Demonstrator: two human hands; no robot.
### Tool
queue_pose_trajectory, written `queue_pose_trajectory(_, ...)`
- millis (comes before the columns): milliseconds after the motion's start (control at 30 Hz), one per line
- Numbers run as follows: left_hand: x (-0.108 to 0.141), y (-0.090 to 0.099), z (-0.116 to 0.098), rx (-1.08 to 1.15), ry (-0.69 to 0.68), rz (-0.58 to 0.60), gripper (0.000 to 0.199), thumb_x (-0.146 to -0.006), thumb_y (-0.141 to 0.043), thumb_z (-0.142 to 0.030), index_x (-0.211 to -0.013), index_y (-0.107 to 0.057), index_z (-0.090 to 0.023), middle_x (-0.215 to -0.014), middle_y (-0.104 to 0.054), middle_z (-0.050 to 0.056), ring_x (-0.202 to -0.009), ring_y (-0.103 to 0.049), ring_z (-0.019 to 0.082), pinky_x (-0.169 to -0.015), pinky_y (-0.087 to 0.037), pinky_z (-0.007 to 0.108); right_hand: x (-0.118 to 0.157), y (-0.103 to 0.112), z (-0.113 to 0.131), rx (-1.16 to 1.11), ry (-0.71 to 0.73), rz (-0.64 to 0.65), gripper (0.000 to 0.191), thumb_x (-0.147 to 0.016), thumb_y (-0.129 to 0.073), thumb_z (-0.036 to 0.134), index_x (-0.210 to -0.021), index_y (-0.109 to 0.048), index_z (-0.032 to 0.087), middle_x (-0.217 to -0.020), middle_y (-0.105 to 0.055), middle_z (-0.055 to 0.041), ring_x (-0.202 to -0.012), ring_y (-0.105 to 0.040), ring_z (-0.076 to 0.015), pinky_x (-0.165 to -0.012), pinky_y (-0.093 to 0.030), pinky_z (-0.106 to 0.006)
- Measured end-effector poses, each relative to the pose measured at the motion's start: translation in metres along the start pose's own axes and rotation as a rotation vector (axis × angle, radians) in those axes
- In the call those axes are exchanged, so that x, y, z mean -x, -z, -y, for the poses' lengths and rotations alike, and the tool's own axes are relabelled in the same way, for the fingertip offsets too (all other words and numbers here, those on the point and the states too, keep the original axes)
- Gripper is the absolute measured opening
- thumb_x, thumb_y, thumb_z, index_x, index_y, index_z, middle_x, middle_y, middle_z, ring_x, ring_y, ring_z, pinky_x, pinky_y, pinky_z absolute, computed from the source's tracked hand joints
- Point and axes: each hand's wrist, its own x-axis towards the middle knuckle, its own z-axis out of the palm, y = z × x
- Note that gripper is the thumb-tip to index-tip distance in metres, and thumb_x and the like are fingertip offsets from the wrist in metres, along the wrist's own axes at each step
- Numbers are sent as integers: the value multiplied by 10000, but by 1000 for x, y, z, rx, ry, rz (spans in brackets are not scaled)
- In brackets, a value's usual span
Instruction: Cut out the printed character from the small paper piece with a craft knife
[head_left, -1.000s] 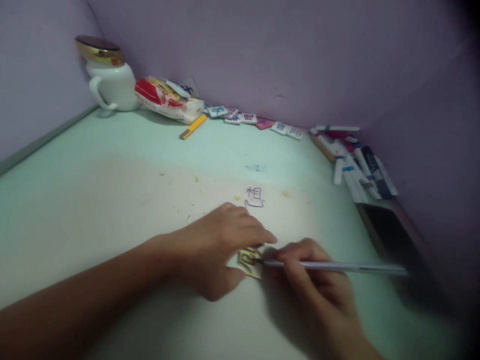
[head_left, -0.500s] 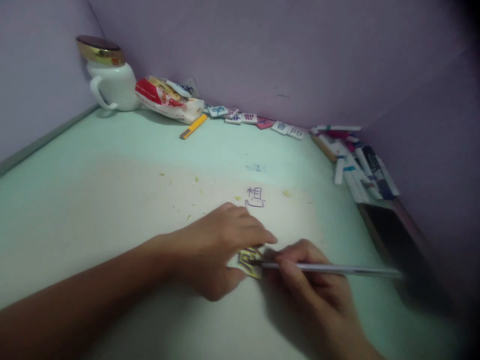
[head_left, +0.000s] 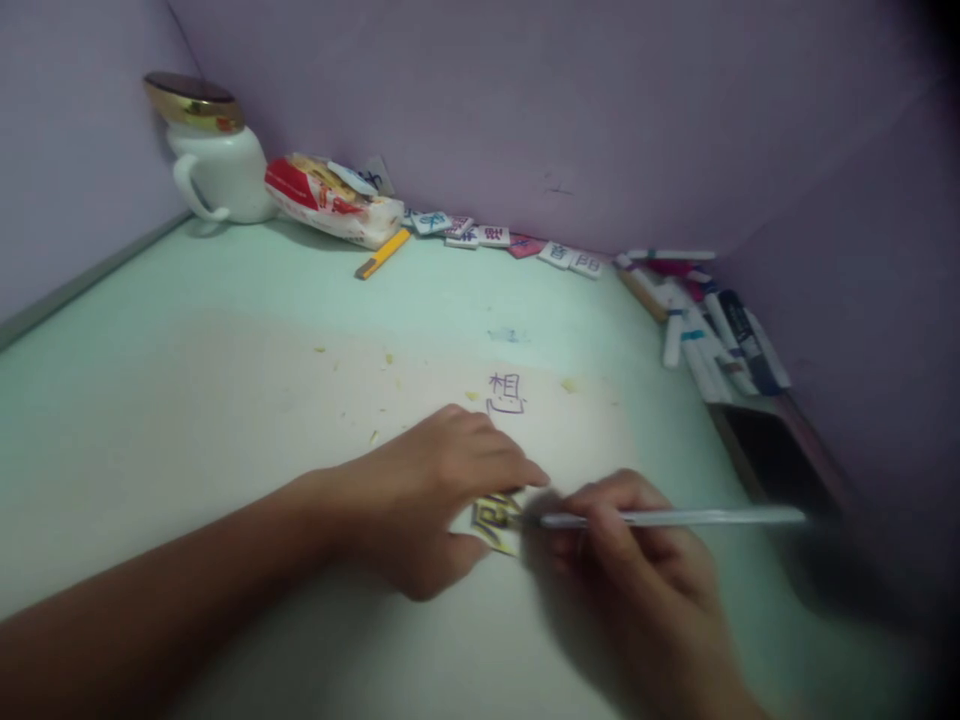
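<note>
My left hand (head_left: 431,500) rests on the table with thumb and fingers closed around the edges of a small white tile (head_left: 504,543). A yellow character with dark outlines covers the tile's face; part of it is hidden under the fingers. Gripped like a pen, a slim silvery pen-like tool (head_left: 712,517) lies in my right hand (head_left: 637,550). Its dark, blurred tip is at the tile's right side, and I cannot tell whether it touches. Small yellow scraps (head_left: 471,395) lie around a purple handwritten character (head_left: 506,393) on the tabletop beyond my hands.
At the back left stand a white mug (head_left: 225,175) with a gold-rimmed lid (head_left: 195,100), a red-and-white packet (head_left: 330,205) and a yellow strip (head_left: 382,254). Lettered tiles (head_left: 555,254) line the wall. Markers (head_left: 705,350) and a dark phone-like slab (head_left: 776,450) lie on the right.
The tool's tip has drawn back slightly to the right, and my right hand has shifted a little the same way. My left hand keeps its hold on the tile.
</note>
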Motion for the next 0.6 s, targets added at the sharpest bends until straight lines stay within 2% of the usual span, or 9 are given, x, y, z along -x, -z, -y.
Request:
queue_pose_trajectory(200, 1, -4, 3, -61, -22, -57, 484, -675, -590, -73, -1155, -555, -126, -1053, -655, 93, -985, -575, 233, -965, -384, 398, 6, 4, 0, 104, 56, -84, 271, -881, -645, 408, -700, -591, 213, -581, -562, 20, -538, -475, -113, -506, -335, -229)
queue_pose_trajectory(367, 3, -5, 4, -95, -38, -93, 488, -672, -559, -74, -1157, -552, -129, -1063, -648, 109, -1008, -576, 244, -977, -391, 414, 6, 4, 4, 184, 136, -47, 252, -874, -651, 391, -697, -613, 215, -584, -568, 25, -542, -487, -114, -521, -367, -232)
queue_pose_trajectory(600, 3, -4, 3, -93, -48, -100, 505, -662, -547, -59, -1161, -554, -130, -1062, -649, 109, -1025, -579, 245, -999, -400, 419, 5, 3, 4, 193, 137, -9, 264, -859, -652, 405, -683, -616, 211, -573, -549, 31, -513, -450, -90, -476, -348, -203)
